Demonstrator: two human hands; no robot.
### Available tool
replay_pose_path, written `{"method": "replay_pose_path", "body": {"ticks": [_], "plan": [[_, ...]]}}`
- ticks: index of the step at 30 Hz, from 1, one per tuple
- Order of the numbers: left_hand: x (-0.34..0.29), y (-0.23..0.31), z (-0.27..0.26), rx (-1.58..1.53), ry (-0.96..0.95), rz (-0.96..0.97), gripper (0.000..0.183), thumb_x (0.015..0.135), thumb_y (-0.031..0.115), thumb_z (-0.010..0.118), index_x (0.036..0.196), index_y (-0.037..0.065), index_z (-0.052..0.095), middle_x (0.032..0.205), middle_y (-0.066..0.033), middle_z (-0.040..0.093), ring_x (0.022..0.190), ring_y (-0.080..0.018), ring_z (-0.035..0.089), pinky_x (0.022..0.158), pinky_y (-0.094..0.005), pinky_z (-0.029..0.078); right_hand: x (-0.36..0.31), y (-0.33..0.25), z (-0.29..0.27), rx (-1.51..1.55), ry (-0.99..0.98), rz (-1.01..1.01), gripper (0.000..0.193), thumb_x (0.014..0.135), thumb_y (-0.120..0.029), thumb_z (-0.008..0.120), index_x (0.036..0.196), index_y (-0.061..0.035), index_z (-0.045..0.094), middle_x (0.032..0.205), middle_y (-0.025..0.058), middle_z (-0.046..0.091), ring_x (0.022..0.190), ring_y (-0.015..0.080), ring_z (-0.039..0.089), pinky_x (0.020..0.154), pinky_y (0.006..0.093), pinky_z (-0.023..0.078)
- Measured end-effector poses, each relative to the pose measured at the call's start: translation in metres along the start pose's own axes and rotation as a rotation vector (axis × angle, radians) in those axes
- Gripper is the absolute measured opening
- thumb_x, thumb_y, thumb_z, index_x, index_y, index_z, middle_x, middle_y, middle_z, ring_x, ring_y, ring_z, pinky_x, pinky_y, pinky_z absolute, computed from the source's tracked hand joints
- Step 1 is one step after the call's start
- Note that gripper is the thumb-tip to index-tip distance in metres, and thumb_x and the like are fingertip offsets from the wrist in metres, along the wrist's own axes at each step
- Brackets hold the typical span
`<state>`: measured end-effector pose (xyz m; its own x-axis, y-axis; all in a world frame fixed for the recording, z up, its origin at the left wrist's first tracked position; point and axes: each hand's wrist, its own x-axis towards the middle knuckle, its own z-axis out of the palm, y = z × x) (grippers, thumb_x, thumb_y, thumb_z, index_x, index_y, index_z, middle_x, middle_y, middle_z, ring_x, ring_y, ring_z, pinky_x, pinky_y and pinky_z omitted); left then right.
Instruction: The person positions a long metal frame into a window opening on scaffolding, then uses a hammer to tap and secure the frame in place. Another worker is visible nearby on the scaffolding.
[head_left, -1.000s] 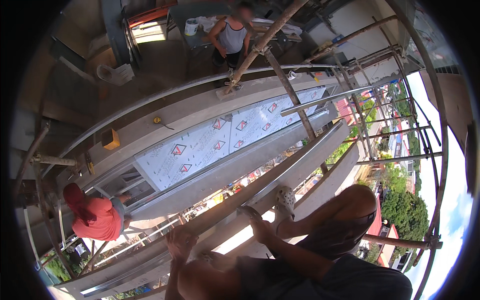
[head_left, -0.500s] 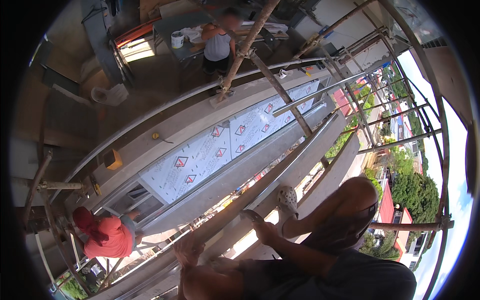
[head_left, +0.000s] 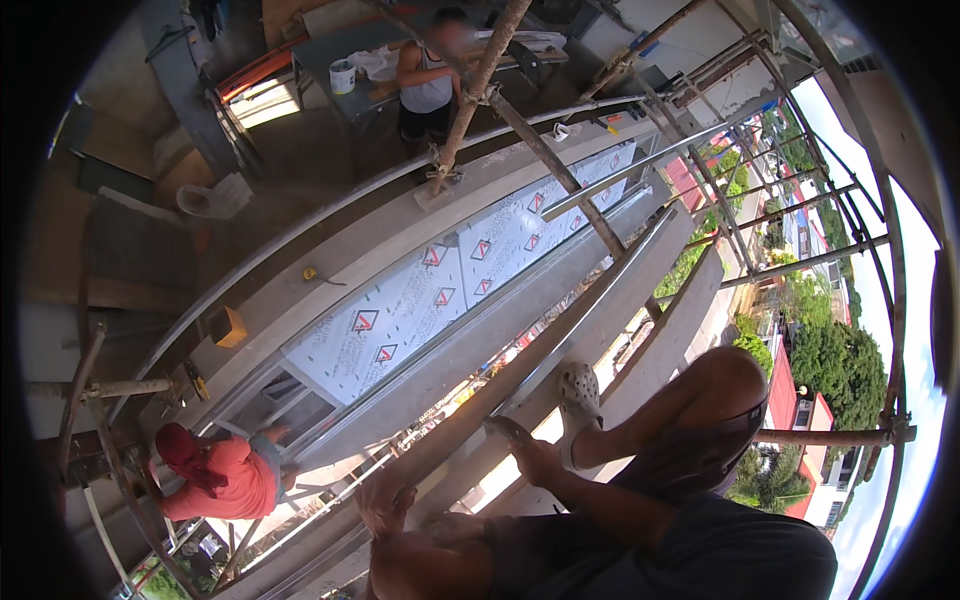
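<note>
My right hand (head_left: pixel 541 463) is closed round a dark, blunt-ended object (head_left: pixel 507 430) whose kind I cannot make out. It sits beside the lower end of a long shiny metal strip (head_left: pixel 575 350), which lies along a plank (head_left: pixel 610 310). My left hand (head_left: pixel 384 507) is in front of my bent left knee, at the edge of a plank, with its fingers curled in; what is in them, if anything, is hidden. My right foot, in a pale clog (head_left: pixel 579 388), rests on the plank beyond my right hand.
Film-covered window panels (head_left: pixel 400 310) lie past the planks. Scaffold poles (head_left: pixel 545 150) cross above. On the ledge are a yellow box (head_left: pixel 227 326) and a tape measure (head_left: pixel 310 273). A person in red (head_left: pixel 225 475) works lower left; another (head_left: pixel 428 85) stands at a table. Gaps between planks drop to the street.
The view has shifted slightly. My left hand's fingers look more curled in. The person at the table has lowered an arm from near the head. My right hand keeps its hold.
</note>
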<state>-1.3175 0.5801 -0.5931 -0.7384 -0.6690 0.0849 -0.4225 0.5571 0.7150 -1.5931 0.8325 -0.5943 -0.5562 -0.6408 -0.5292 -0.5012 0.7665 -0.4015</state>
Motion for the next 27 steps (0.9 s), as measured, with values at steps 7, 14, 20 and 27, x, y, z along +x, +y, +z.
{"method": "replay_pose_path", "body": {"ticks": [7,14,20,27], "plan": [[-0.006,-0.014,0.013,-0.013,-0.002,-0.062,0.04,0.069,0.03,0.091,0.104,0.014,0.079,0.119,-0.0047,0.076,0.112,-0.0304,0.068,0.098,-0.0501,0.045,0.009,-0.008,-0.008,0.125,-0.004,0.068,0.056,0.106,-0.018,0.049,0.161,-0.0218,0.037,0.15,0.0124,0.059,0.096,0.0385,0.075,0.078,0.0495,0.062],[-0.009,-0.026,0.006,0.003,-0.071,-0.106,0.025,0.071,0.026,0.091,0.089,0.014,0.079,0.121,-0.0062,0.075,0.111,-0.0286,0.067,0.095,-0.047,0.045,0.007,-0.041,-0.02,0.31,0.113,0.094,0.038,0.109,-0.039,0.052,0.124,-0.0068,0.065,0.092,0.0215,0.073,0.089,0.0452,0.071,0.078,0.0561,0.054],[-0.016,-0.037,0.019,-0.111,-0.08,-0.135,0.021,0.077,0.032,0.087,0.089,0.017,0.08,0.133,-0.0046,0.073,0.12,-0.0264,0.064,0.099,-0.0453,0.042,0.013,-0.025,-0.022,-0.041,-0.026,-0.059,0.031,0.1,-0.005,0.057,0.13,0.0017,0.061,0.128,0.0289,0.063,0.114,0.0445,0.065,0.089,0.0526,0.057],[-0.012,-0.028,0.019,-0.002,-0.052,-0.089,0.022,0.076,0.033,0.088,0.086,0.016,0.079,0.129,-0.0049,0.074,0.115,-0.0283,0.066,0.096,-0.0459,0.043,-0.002,-0.033,-0.019,0.308,-0.005,-0.116,0.049,0.103,-0.003,0.043,0.152,-0.0047,0.05,0.151,0.018,0.057,0.135,0.0329,0.06,0.111,0.0414,0.049]]}}
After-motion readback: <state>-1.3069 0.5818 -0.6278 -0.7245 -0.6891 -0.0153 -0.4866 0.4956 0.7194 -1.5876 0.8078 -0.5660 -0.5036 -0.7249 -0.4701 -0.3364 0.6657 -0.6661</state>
